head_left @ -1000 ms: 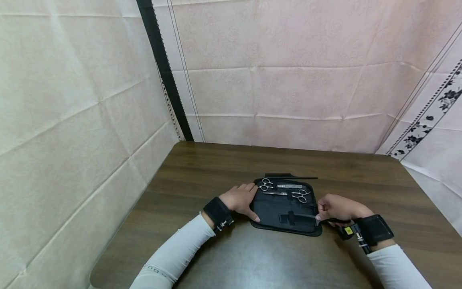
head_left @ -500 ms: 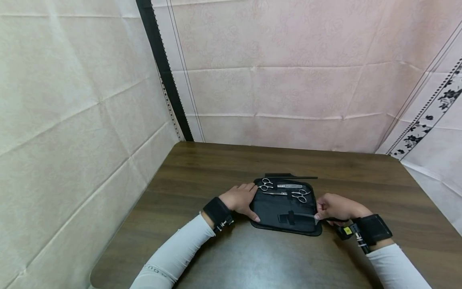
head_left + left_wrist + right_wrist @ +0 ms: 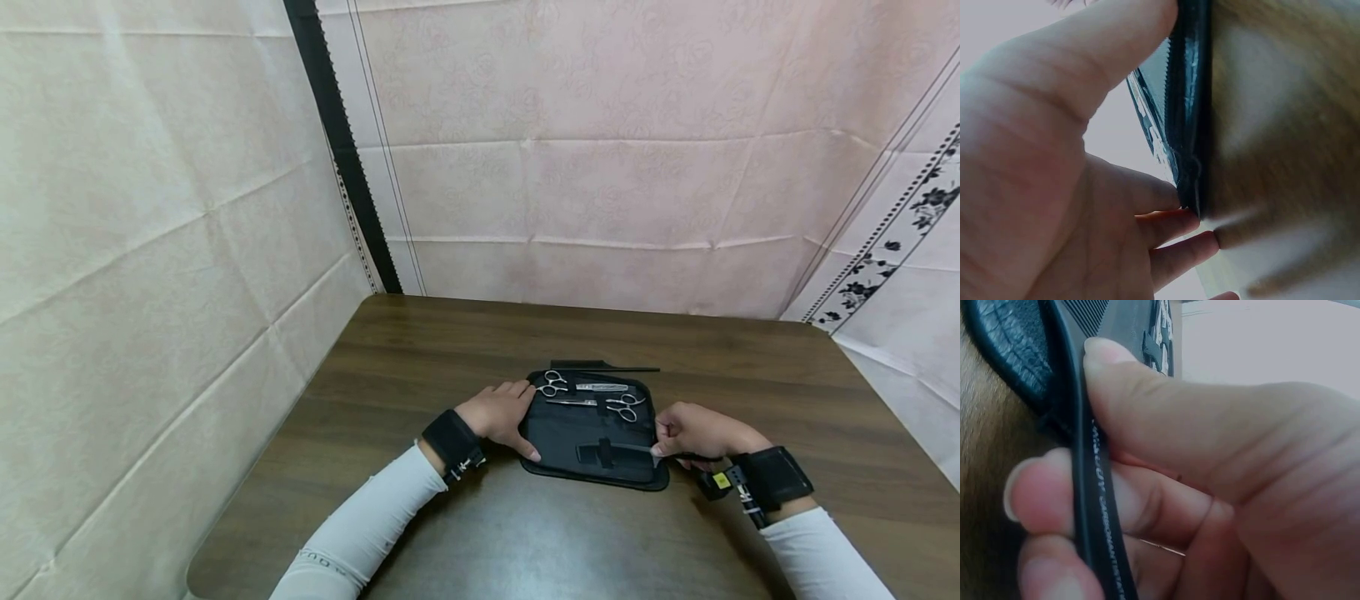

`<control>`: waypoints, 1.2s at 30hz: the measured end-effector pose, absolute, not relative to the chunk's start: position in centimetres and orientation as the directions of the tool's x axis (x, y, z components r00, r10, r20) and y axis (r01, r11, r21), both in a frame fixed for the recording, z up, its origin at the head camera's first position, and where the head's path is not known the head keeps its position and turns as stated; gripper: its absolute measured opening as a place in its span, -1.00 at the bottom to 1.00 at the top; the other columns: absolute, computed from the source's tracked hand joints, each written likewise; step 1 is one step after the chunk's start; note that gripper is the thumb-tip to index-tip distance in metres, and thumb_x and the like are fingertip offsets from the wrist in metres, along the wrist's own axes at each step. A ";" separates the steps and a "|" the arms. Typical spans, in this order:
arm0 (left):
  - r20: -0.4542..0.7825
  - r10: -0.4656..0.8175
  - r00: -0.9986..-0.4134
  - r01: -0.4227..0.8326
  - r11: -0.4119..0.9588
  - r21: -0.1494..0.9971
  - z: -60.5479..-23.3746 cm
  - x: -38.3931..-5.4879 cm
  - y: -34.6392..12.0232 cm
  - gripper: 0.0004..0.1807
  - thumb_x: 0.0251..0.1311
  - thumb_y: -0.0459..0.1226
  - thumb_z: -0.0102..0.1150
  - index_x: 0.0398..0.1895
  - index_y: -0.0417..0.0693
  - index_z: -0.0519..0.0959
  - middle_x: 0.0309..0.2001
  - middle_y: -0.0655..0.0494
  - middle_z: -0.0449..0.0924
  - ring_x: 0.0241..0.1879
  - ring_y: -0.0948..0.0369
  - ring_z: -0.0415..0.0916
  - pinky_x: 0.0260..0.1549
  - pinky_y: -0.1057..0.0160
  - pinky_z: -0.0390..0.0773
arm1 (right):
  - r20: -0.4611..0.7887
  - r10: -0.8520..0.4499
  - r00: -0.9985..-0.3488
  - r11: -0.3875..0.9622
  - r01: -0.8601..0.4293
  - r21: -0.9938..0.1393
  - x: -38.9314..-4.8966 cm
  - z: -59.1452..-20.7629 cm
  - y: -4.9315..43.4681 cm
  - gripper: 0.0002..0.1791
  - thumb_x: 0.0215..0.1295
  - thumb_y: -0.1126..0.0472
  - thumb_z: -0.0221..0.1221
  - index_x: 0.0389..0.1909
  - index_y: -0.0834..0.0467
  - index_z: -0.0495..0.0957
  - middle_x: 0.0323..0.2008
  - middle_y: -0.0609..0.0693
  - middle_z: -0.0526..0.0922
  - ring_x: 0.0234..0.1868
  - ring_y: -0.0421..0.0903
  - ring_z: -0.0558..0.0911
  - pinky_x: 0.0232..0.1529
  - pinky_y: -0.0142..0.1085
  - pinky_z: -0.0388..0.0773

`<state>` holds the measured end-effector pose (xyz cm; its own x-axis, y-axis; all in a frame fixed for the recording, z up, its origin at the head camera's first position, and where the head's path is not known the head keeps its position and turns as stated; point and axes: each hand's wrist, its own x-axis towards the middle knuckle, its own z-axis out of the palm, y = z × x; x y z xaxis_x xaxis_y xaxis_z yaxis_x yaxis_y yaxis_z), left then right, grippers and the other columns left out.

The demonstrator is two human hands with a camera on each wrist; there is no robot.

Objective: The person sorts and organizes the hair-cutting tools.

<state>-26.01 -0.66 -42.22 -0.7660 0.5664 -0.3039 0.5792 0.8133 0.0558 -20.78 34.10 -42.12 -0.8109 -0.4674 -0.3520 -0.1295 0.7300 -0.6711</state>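
A black zip case (image 3: 570, 479) lies unfolded on the table, with two silver scissors inside: one pair (image 3: 552, 383) at the far left, another (image 3: 626, 407) further right. My left hand (image 3: 501, 415) rests against the case's left edge, fingers spread; the left wrist view shows thumb and fingertips touching the zipped rim (image 3: 1191, 94). My right hand (image 3: 708, 429) pinches the handle of a black comb (image 3: 1094, 481) between thumb and fingers at the case's right side. In the head view the comb's toothed end lies across the near part of the case, under a small strap (image 3: 605, 452).
Just behind the case, a thin black tail comb (image 3: 600, 366) lies on the brown wooden table (image 3: 450, 333). Pale cloth (image 3: 600, 167) hangs behind and to the left of the table. Black camera straps (image 3: 776, 479) wrap both wrists.
My right hand has shifted slightly left, and the comb has slid a little further left across the case with it. My left hand has stayed where it was.
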 end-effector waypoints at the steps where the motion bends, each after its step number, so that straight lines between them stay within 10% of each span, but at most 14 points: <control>1: -0.304 0.567 -0.766 0.579 0.813 0.056 -42.2 -26.0 -0.6 0.31 0.02 0.41 0.38 0.68 -0.05 0.04 0.68 0.03 0.01 0.64 0.08 0.04 0.56 -0.01 0.19 | -0.349 -0.471 -0.810 0.727 -0.132 -0.674 -20.8 -42.1 34.1 -0.73 0.41 0.10 0.31 -0.39 0.17 0.51 -0.54 -0.04 0.57 -0.58 -0.09 0.55 -0.59 -0.30 0.49; 36: -0.301 0.570 -0.764 0.580 0.812 0.065 -42.2 -26.0 -0.6 0.31 0.01 0.41 0.39 0.68 -0.06 0.05 0.68 0.02 0.01 0.63 0.08 0.05 0.55 -0.02 0.20 | -0.340 -0.439 -0.832 0.737 -0.117 -0.665 -20.9 -42.8 33.4 -0.70 0.34 0.06 0.38 -0.42 0.16 0.54 -0.60 -0.02 0.64 -0.63 -0.09 0.59 -0.58 -0.25 0.57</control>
<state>-26.02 -0.61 -42.24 -0.7645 0.5702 -0.3006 0.5800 0.8120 0.0651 -20.89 33.42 -42.78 -0.8316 -0.4390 -0.3402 -0.1170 0.7372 -0.6654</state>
